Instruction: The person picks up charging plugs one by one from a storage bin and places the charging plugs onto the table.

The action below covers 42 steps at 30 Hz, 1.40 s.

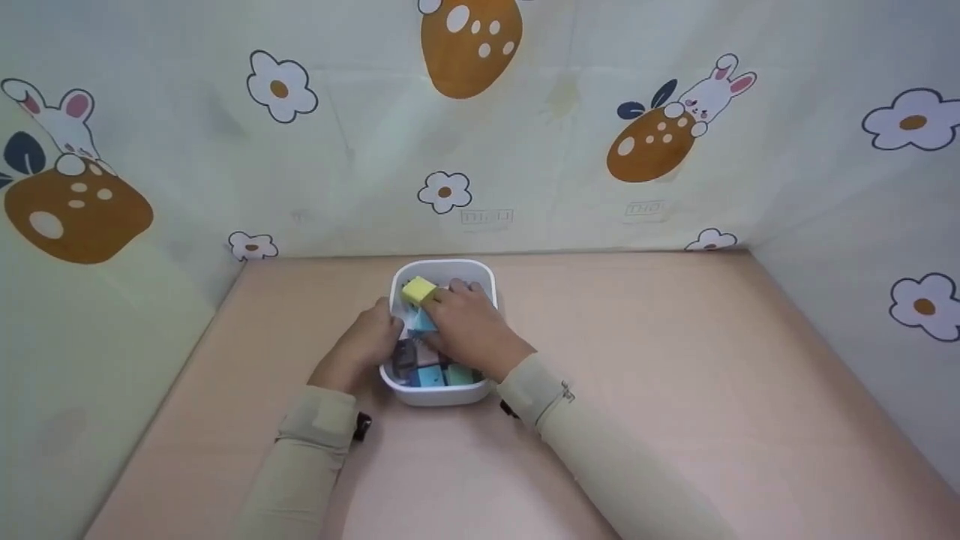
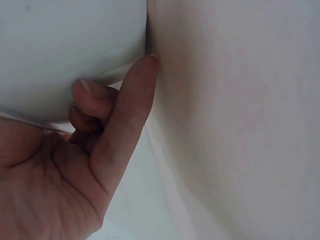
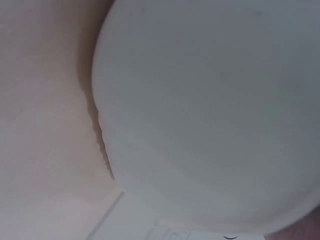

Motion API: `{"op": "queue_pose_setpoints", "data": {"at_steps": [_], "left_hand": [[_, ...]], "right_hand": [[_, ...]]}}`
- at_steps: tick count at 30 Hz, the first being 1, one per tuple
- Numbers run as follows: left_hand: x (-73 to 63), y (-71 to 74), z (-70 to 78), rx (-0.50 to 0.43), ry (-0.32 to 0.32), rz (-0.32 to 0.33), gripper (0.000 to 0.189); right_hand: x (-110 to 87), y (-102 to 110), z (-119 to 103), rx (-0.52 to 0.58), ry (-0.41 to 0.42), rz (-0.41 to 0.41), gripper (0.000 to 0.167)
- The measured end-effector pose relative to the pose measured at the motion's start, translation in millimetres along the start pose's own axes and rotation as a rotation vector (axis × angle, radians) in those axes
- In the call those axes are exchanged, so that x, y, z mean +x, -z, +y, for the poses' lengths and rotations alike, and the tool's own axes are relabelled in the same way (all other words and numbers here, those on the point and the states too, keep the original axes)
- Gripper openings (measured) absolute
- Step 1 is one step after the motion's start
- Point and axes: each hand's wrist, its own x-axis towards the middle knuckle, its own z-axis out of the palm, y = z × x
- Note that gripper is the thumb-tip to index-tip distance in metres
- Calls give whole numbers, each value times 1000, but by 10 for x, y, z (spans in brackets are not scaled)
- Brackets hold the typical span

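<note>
A white plastic bin (image 1: 439, 399) with rounded corners stands on the table, filled with small coloured blocks. My left hand (image 1: 366, 337) grips its left wall, thumb over the rim. In the left wrist view, the fingers of my left hand (image 2: 107, 135) curl against the outside of the bin (image 2: 65, 40). Inside the bin, my right hand (image 1: 474, 324) reaches down among the blocks; its fingertips are partly hidden. By its index finger lies a yellow block (image 1: 418, 289). Nearer me lie a blue block (image 1: 430, 376), a green block (image 1: 459, 374) and a dark grey piece (image 1: 405, 355).
The bin rests on a table with a pinkish-tan cover (image 1: 660, 375). A printed cloth (image 1: 540, 150) with rabbits and flowers rises behind the table and along both sides. In the right wrist view, the bin's outer wall (image 3: 200, 110) fills most of the picture.
</note>
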Motion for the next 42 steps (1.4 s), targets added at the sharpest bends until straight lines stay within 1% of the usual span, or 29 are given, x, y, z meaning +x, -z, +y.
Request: {"op": "queue_pose_setpoints", "data": {"at_steps": [7, 13, 16, 20, 25, 30, 32, 39, 42], "left_hand": [[-2, -10, -15, -25, -7, 0, 54], [2, 0, 0, -15, 7, -6, 55], [6, 4, 11, -12, 27, -9, 55], [2, -1, 23, -15, 49, -18, 54], [-9, 2, 27, -3, 34, -16, 54], [-1, 17, 22, 0, 35, -19, 56], [3, 22, 19, -2, 44, -24, 56], [7, 20, 10, 5, 6, -18, 57], [9, 15, 9, 14, 11, -24, 57]], "right_hand": [[-142, 97, 23, 131, -18, 15, 49], [-303, 164, 78, 213, -35, 77, 57], [-364, 204, 104, 234, -45, 107, 58], [-421, 267, 146, 231, -52, 133, 59], [-463, 365, 222, 239, -86, 187, 59], [-486, 440, 299, 290, -133, 200, 57], [-491, 453, 331, 311, -151, 202, 57], [-506, 461, 465, 323, -169, 252, 55], [-518, 460, 527, 338, -186, 266, 55]]}}
